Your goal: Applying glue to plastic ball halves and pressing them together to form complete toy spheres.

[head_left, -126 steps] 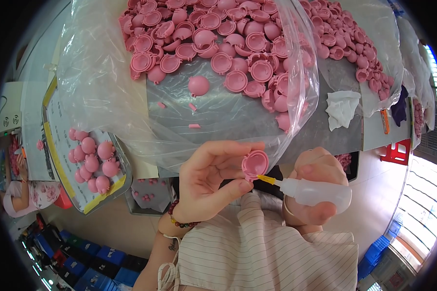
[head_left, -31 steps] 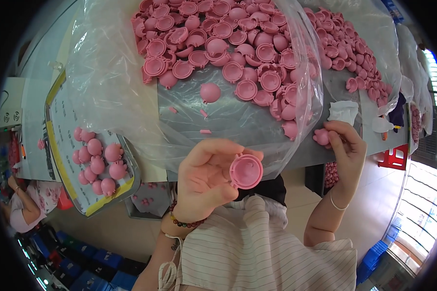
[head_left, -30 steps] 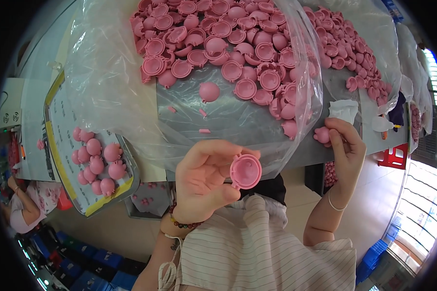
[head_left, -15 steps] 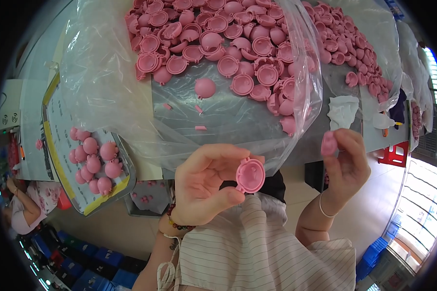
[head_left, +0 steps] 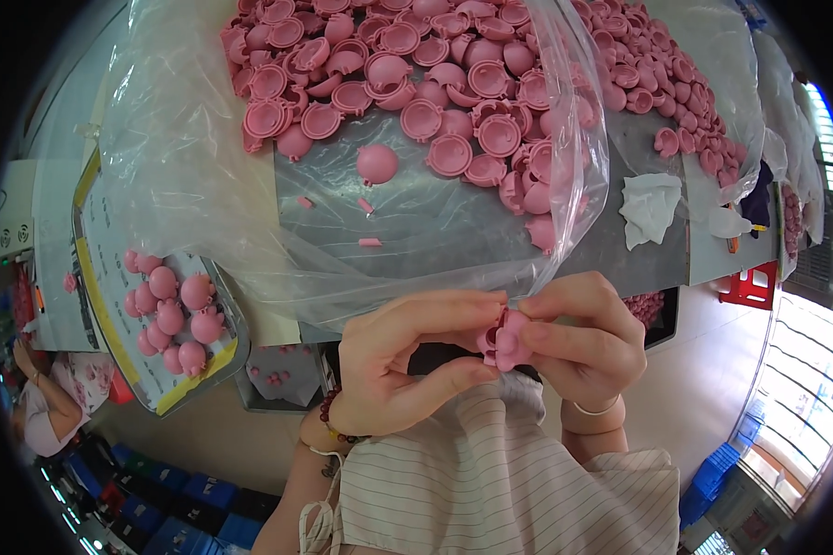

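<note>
In front of my body, both hands meet at a pair of small pink plastic parts. My left hand (head_left: 393, 361) is closed on a round pink half-shell (head_left: 488, 339) by its rim, with thumb below and fingers above. My right hand (head_left: 590, 340) pinches a second pink piece (head_left: 511, 344) against the half-shell's open side; its shape is partly hidden by my fingers. A narrow dark gap shows between the two parts, and I cannot tell whether they are joined. Beyond my hands, a single pink ball (head_left: 377, 164) lies on the clear plastic bag, near several small pink slivers (head_left: 369, 242).
A large heap of pink half-shells (head_left: 416, 120) spreads over the clear bag (head_left: 194, 185), with smaller pink parts (head_left: 652, 74) heaped at right. At left, a yellow-taped tray (head_left: 120, 347) holds several pink balls. A crumpled white cloth (head_left: 651, 208) lies right. Another person's arm (head_left: 55, 393) shows far left.
My right hand has moved left and brought its pink piece against the half-shell. My left hand has turned the half-shell from facing up to facing sideways toward that piece.
</note>
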A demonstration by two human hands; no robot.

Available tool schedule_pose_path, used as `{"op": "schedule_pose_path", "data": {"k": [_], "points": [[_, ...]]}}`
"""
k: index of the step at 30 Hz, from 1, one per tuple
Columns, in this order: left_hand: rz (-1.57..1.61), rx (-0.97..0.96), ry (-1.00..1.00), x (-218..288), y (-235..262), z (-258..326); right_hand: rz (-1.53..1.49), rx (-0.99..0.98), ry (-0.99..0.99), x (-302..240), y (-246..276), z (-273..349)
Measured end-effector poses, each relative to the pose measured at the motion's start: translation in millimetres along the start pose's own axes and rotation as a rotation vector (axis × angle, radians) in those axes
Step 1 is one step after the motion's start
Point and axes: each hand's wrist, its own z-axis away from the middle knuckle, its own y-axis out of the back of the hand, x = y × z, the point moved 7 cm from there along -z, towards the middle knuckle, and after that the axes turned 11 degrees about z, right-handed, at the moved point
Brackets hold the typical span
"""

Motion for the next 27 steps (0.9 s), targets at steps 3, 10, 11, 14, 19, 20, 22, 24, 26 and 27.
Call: {"op": "schedule_pose_path", "data": {"k": [3,10,11,14,19,20,22,24,26,27], "points": [[-0.03,-0.005,0.015,-1.7,1.0,-0.4,-0.02,0.002,-0.021,1.3,0.2,2.6],[-0.103,-0.103,0.012,0.4,-0.9,1.9,0.039,0.009,0.0,0.7,-2.3,1.6],[-0.126,-0.099,0.015,0.3,-0.9,2.0,0.057,0.028,0.009,0.0,-2.5,1.4],[-0.127,-0.093,0.012,4.8,-1.2,0.5,0.099,0.063,0.04,-7.7,-1.1,2.3],[-0.121,-0.113,-0.093,2.3,-0.9,-1.8,0.149,0.028,0.158,-17.3,-5.1,7.7],[-0.085,-0.077,-0.073,0.8,1.9,-0.2,0.134,0.041,0.171,-18.6,-6.0,8.1],[-0.041,-0.046,-0.052,-0.4,-0.3,0.5,0.116,0.067,0.146,-16.6,-4.7,8.3],[0.077,0.201,0.051,-4.4,6.8,0.2,0.095,0.094,0.123,-14.2,-2.7,9.4],[0.002,0.134,-0.028,-4.7,9.9,-0.7,0.066,0.137,0.074,-9.3,1.2,12.3],[-0.069,0.063,-0.105,-1.2,8.0,-1.1,0.068,0.137,0.074,-8.8,2.1,13.4]]}}
